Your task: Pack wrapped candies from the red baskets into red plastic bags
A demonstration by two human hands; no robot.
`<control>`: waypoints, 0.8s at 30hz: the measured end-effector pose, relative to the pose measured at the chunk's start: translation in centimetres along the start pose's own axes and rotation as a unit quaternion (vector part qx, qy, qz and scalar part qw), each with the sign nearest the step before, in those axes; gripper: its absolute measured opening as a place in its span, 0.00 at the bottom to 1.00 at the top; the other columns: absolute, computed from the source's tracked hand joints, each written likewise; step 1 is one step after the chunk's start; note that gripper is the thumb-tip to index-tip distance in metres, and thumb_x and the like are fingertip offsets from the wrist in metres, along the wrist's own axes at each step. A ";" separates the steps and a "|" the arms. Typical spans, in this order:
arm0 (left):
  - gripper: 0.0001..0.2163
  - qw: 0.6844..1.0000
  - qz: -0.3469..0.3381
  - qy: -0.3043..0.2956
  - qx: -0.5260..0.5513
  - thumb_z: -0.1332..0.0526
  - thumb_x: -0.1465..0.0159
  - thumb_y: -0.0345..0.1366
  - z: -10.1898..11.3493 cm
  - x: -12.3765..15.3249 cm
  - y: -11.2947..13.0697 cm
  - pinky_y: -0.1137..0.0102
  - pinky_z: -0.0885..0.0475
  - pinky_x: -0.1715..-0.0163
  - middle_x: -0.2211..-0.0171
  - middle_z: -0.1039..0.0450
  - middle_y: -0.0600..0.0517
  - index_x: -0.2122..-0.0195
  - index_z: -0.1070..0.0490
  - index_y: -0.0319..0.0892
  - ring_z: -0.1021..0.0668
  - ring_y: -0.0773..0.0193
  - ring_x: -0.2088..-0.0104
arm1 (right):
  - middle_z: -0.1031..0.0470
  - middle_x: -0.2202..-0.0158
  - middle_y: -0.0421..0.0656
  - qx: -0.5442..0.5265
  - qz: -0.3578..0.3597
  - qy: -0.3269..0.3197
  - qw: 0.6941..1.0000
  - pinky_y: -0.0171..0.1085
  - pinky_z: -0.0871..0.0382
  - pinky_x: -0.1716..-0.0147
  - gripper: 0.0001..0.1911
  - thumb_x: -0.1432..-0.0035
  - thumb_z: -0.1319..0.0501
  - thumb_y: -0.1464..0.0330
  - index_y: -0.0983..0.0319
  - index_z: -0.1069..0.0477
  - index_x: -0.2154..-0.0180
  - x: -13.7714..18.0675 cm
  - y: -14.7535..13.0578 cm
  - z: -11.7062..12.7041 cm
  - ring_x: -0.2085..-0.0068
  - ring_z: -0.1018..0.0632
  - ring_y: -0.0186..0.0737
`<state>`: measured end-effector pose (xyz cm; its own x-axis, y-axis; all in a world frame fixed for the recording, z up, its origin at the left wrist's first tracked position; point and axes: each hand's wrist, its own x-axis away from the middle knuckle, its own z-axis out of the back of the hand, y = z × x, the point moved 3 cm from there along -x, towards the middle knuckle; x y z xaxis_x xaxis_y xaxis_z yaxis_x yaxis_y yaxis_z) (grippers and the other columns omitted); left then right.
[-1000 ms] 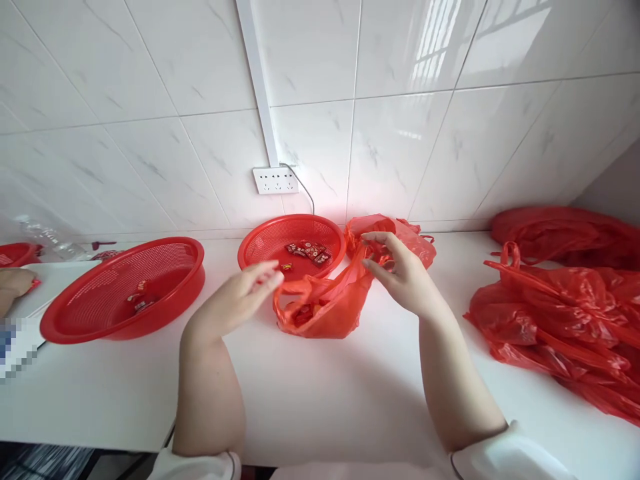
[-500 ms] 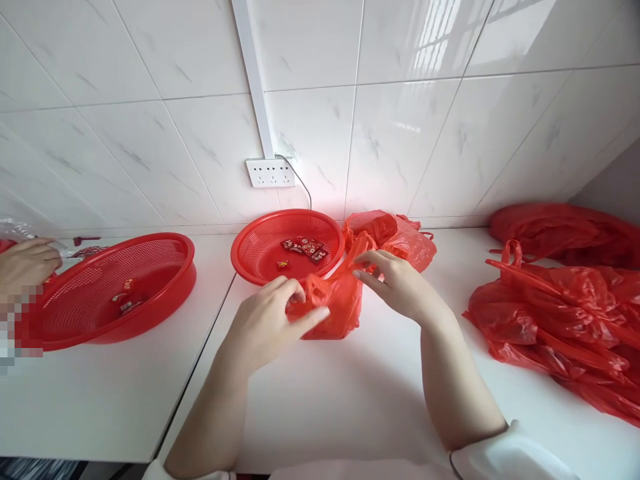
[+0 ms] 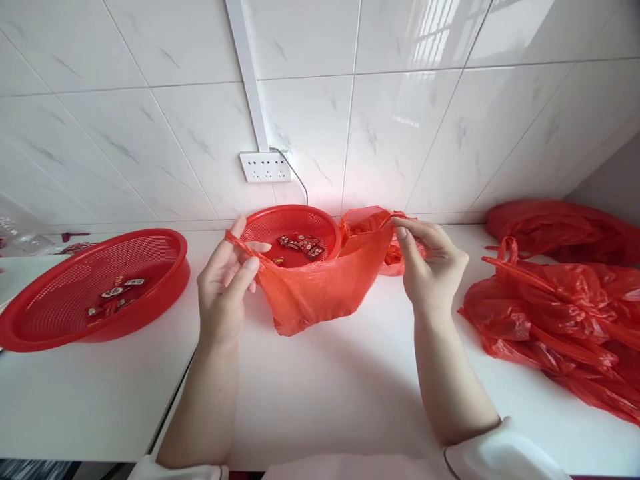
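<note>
A thin red plastic bag (image 3: 320, 293) is stretched between my two hands, its lower part sagging toward the white table. My left hand (image 3: 225, 280) has one handle of the bag looped over its fingers. The other handle is pinched between thumb and fingers of my right hand (image 3: 433, 263). Behind the bag stands a round red basket (image 3: 260, 219) with several small red wrapped packets (image 3: 303, 245) in it. What the bag holds, if anything, cannot be seen.
At the left is a larger red basket (image 3: 165, 267) with several packets inside. Knotted red bags (image 3: 560, 320) are heaped at the right, with more red plastic (image 3: 565, 230) behind. Another red bag (image 3: 367, 219) lies near the wall. A socket strip (image 3: 265, 167) is on the tiled wall.
My hands have moved apart and pulled the bag's handles outward, spreading it wide. Another person's hand has left the left edge. More packets show in the left basket.
</note>
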<state>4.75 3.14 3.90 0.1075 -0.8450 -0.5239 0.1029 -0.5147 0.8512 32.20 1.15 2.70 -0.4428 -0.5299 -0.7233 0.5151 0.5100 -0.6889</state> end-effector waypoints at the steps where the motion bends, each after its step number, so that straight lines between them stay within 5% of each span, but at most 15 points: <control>1: 0.24 0.999 -0.015 -0.002 -0.032 0.38 0.38 0.38 0.2 -0.1 0.1 0.71 0.29 0.73 0.57 0.25 0.48 0.40 0.34 0.50 0.25 0.64 0.66 | 0.21 0.58 0.44 -0.016 -0.015 -0.005 1.000 0.50 0.27 0.51 0.10 0.38 0.41 0.62 0.57 0.23 0.58 0.0 0.4 -0.1 0.54 0.22 0.46; 7: 0.22 0.964 -0.112 0.036 -0.240 0.34 0.40 0.41 0.8 0.0 0.9 0.63 0.27 0.50 0.43 0.38 0.46 0.44 0.29 0.50 0.28 0.54 0.46 | 0.25 0.59 0.44 -0.113 -0.075 -0.052 0.989 0.43 0.24 0.55 0.14 0.41 0.37 0.62 0.58 0.29 0.53 -0.2 2.3 -0.5 0.58 0.21 0.40; 12: 0.25 0.990 0.020 -0.100 -0.100 0.37 0.37 0.42 -0.7 0.2 0.3 0.58 0.29 0.47 0.48 0.28 0.46 0.38 0.37 0.51 0.22 0.55 0.52 | 0.29 0.51 0.46 -0.043 -0.103 -0.176 0.978 0.39 0.24 0.63 0.24 0.44 0.36 0.56 0.55 0.35 0.47 0.0 1.9 -1.0 0.62 0.21 0.38; 15: 0.29 0.990 0.050 -0.121 -0.059 0.37 0.38 0.41 -1.4 0.3 0.0 0.57 0.31 0.46 0.56 0.24 0.48 0.36 0.41 0.51 0.21 0.57 0.55 | 0.27 0.51 0.46 0.039 -0.105 -0.269 0.957 0.40 0.26 0.65 0.30 0.45 0.35 0.55 0.54 0.38 0.43 0.4 1.6 -1.5 0.64 0.23 0.39; 19: 0.30 0.986 0.098 -0.131 -0.018 0.38 0.37 0.39 -1.6 0.5 -0.2 0.60 0.26 0.54 0.72 0.30 0.57 0.34 0.45 0.52 0.24 0.67 0.73 | 0.23 0.66 0.41 0.064 -0.090 -0.315 0.943 0.36 0.32 0.74 0.12 0.41 0.38 0.61 0.57 0.26 0.56 1.0 1.1 -2.1 0.74 0.29 0.34; 22: 0.34 0.971 0.146 -0.189 -0.013 0.36 0.39 0.39 -2.0 1.1 0.0 0.68 0.25 0.67 0.76 0.37 0.60 0.33 0.48 0.53 0.32 0.71 0.79 | 0.23 0.64 0.41 -0.066 -0.054 -0.257 0.963 0.36 0.31 0.71 0.05 0.40 0.38 0.65 0.59 0.26 0.62 1.6 -0.4 -2.4 0.70 0.26 0.35; 24: 0.38 0.949 0.157 -0.273 -0.021 0.32 0.43 0.37 -2.8 1.8 0.2 0.70 0.27 0.68 0.74 0.35 0.59 0.34 0.47 0.54 0.32 0.71 0.76 | 0.22 0.63 0.42 -0.160 -0.020 -0.283 0.945 0.36 0.29 0.68 0.04 0.40 0.37 0.68 0.59 0.27 0.61 2.4 -1.8 -2.8 0.65 0.23 0.37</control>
<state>7.77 1.87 3.05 -0.3879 -0.9111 -0.1394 0.1919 -0.2278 0.9546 28.17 0.90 2.07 0.0537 -0.7847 -0.6175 0.2168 0.6128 -0.7599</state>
